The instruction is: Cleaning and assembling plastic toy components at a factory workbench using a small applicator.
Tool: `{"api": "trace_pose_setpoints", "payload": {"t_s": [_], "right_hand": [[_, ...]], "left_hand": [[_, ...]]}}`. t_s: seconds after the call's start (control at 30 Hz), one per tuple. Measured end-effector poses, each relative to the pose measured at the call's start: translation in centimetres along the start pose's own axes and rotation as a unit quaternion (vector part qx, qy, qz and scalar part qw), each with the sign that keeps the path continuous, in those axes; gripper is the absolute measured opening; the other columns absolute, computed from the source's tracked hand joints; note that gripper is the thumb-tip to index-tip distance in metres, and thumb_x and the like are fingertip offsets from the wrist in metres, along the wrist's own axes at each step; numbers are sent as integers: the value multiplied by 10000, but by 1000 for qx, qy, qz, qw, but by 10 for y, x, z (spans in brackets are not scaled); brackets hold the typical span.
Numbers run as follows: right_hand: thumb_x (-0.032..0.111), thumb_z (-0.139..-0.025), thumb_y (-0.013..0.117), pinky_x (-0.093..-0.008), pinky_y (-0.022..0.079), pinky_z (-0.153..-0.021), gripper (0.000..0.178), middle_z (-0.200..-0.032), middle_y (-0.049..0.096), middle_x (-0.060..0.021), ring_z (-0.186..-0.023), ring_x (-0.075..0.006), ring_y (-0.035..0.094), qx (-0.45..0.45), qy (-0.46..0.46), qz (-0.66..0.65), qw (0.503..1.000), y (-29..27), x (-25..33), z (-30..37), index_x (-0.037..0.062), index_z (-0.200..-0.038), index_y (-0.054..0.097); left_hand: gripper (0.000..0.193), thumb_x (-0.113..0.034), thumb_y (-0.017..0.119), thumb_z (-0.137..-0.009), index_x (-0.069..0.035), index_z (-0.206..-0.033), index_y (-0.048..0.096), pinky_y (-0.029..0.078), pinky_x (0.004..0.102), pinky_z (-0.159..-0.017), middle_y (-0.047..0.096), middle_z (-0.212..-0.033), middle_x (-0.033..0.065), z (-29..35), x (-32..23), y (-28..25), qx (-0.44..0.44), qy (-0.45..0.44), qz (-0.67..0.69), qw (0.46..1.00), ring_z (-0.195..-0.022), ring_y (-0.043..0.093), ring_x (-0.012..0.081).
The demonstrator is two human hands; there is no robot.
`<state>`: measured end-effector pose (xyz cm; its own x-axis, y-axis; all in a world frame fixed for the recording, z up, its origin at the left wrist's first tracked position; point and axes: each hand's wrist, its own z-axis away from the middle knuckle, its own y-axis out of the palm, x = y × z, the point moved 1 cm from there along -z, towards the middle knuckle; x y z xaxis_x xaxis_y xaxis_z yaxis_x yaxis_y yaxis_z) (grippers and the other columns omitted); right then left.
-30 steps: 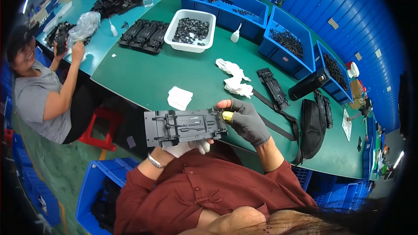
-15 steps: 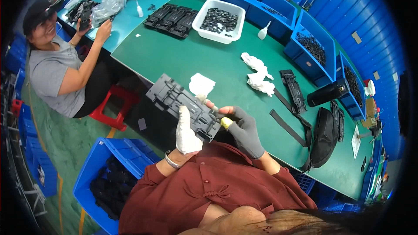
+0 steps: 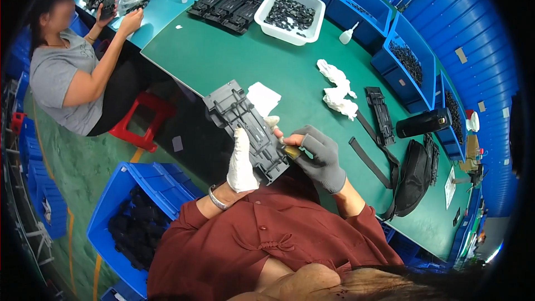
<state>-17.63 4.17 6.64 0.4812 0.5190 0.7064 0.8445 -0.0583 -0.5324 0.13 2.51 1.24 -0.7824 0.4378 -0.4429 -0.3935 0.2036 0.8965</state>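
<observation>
The left hand (image 3: pixel 243 161) grips the grey plastic panel (image 3: pixel 249 131) and the right hand (image 3: pixel 319 156) pinches a small yellow tool (image 3: pixel 291 151); the tilted panel may slip.

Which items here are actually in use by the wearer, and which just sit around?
In use: dark grey plastic panel, held by left hand; small yellow tool in right hand.

Lying about: white rags, black pouch, black bottle, white tray.

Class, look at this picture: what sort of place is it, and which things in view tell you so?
Probably a factory assembly bench. Blue bins of small black parts line the green table, a white tray holds more, and the left hand grips a grey plastic panel.
</observation>
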Motion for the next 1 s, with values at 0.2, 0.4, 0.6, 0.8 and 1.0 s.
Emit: {"api": "trace_pose_setpoints", "payload": {"t_s": [0.2, 0.4, 0.6, 0.8, 1.0], "right_hand": [[-67, -719, 751, -325, 491, -627, 305, -903, 666, -84, -740, -243, 634, 15, -66, 86, 994, 0, -1, -2, 41, -1002, 720], [-72, -703, 759, -347, 482, -574, 333, -879, 641, -77, -716, -246, 605, 20, -97, 101, 990, -1, -5, -1, 55, -995, 663], [-76, -671, 757, -357, 484, -580, 389, -906, 632, -83, -734, -263, 612, 64, -110, 89, 988, -4, -5, 1, 53, -1017, 632], [-78, -671, 742, -362, 482, -575, 396, -943, 629, -96, -759, -272, 614, 89, -103, 103, 985, -7, -4, 6, 44, -1023, 609], [-57, -690, 742, -356, 495, -569, 368, -947, 627, -102, -741, -269, 617, 101, -130, 126, 978, -9, 0, 3, 30, -1020, 606]], "left_hand": [[855, -727, 342, -1008, -22, -1481, 447, 507, 351, -1012, 602, -1227, 75, 3, -2, 1, -23, -12, -85, 996, -1147, 598, 183], [818, -701, 379, -1015, -42, -1496, 436, 496, 304, -989, 606, -1204, 37, 4, 0, 4, -19, -30, -80, 996, -1108, 596, 131], [868, -740, 393, -986, -36, -1494, 427, 505, 300, -969, 605, -1194, 34, 5, 5, 0, -7, -45, -62, 997, -1094, 599, 125], [915, -776, 386, -961, -28, -1485, 430, 514, 298, -948, 610, -1165, 33, 6, 7, 2, 1, -41, -76, 996, -1063, 607, 123], [917, -783, 380, -955, -21, -1459, 463, 519, 303, -944, 611, -1144, 35, 5, 5, 0, 7, -57, -93, 994, -1045, 611, 125]]}}
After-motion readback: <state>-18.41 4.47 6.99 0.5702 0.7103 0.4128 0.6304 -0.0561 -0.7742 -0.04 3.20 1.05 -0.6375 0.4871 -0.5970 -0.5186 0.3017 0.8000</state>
